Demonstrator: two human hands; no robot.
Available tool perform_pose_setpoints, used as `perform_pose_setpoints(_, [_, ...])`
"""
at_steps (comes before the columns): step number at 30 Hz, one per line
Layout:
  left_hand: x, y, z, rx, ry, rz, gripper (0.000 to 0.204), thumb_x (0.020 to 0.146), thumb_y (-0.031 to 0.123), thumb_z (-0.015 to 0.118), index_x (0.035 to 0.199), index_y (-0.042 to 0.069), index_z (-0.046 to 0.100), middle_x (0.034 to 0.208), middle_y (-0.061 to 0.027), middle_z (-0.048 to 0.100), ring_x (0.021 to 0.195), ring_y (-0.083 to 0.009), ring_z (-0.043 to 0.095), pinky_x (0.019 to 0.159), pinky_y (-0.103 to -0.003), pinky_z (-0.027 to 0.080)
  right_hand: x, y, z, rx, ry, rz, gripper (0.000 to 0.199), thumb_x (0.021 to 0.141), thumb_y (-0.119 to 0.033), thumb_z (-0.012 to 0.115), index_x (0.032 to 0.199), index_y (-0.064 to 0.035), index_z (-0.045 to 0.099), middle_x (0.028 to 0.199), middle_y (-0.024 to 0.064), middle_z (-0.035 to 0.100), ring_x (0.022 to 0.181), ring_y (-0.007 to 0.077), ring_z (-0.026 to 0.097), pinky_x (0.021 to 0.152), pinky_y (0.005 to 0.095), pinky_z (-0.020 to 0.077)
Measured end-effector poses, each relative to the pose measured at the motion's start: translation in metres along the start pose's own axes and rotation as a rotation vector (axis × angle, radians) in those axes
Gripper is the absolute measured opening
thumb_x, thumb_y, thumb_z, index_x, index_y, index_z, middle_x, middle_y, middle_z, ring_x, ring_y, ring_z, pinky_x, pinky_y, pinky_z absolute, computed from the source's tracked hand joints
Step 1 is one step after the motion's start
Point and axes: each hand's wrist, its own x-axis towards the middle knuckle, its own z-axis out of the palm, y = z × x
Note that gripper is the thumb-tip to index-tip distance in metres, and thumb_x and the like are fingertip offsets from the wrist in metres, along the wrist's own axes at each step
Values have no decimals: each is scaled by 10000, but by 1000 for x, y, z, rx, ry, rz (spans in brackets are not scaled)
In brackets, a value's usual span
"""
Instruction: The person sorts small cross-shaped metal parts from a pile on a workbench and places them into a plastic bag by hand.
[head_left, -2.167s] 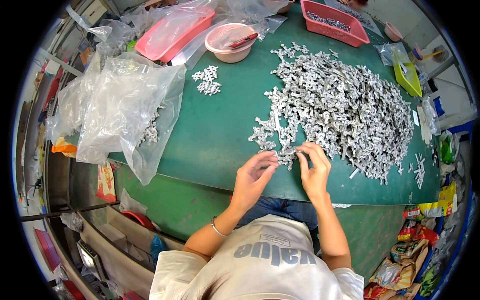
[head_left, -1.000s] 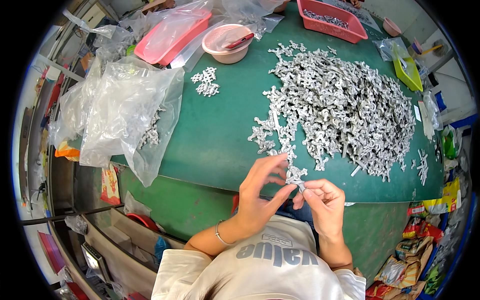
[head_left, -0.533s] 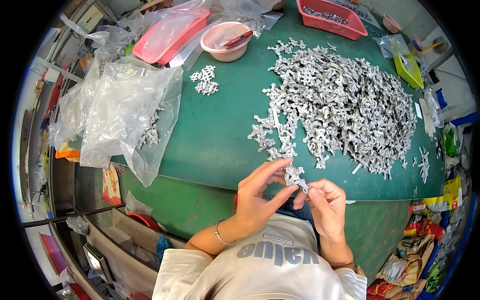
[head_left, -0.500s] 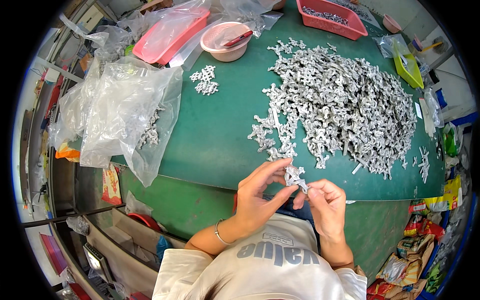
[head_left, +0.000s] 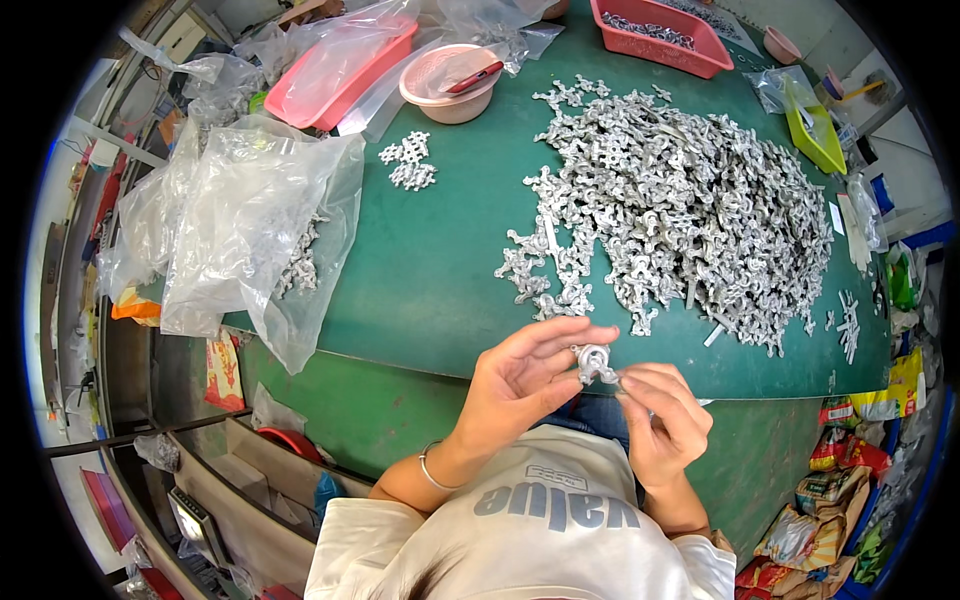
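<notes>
Pinching one small grey metal casting (head_left: 594, 362) between them, left hand (head_left: 520, 378) and right hand (head_left: 662, 420) lift it near the body for inspection, the big casting heap (head_left: 680, 210) close ahead on the green table (head_left: 440, 270).

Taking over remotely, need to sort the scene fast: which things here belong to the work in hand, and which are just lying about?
In hand:
left hand
right hand
small metal part, held between both
pile of metal parts
small stack
bagged parts

Lying about:
pink bowl
red tray
yellow tray
snack packets
</notes>
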Motion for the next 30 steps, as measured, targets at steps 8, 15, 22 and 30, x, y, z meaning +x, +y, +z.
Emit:
perform_pose_setpoints(8, [-1, 3, 4, 7, -87, 84, 548, 819, -119, 457, 1323, -7, 271, 1263, -246, 422, 1117, -200, 457, 873, -294, 393, 0, -7, 0, 140, 24, 103, 249, 610, 137, 668, 841, 76, 599, 807, 171, 622, 734, 278, 601, 656, 335, 482])
perform_pose_setpoints(15, [-4, 3, 4, 25, -85, 68, 594, 817, -111, 455, 1349, 17, 225, 1261, -248, 429, 884, -88, 460, 750, -229, 382, -1, -9, -1, 142, 28, 110, 246, 607, 134, 675, 834, 73, 601, 801, 164, 624, 737, 274, 602, 654, 333, 480])
perform_pose_setpoints(22, [-2, -3, 5, 10, 9, 21, 490, 818, -71, 495, 1280, -3, 344, 1242, -239, 439, 1134, -290, 455, 910, -341, 399, -4, 2, 6, 95, 24, 106, 240, 636, 118, 667, 862, 71, 602, 821, 154, 630, 737, 253, 602, 662, 317, 478])
perform_pose_setpoints(30, [11, 45, -159, -83, 743, 600, 596, 863, 7, 466, 1342, -54, 116, 1284, -269, 351, 1142, -325, 459, 990, -402, 380, -14, 75, 19, -67, -47, 540, 179, 771, 23, 592, 948, 16, 618, 884, 126, 650, 721, 173, 606, 615, 257, 457])
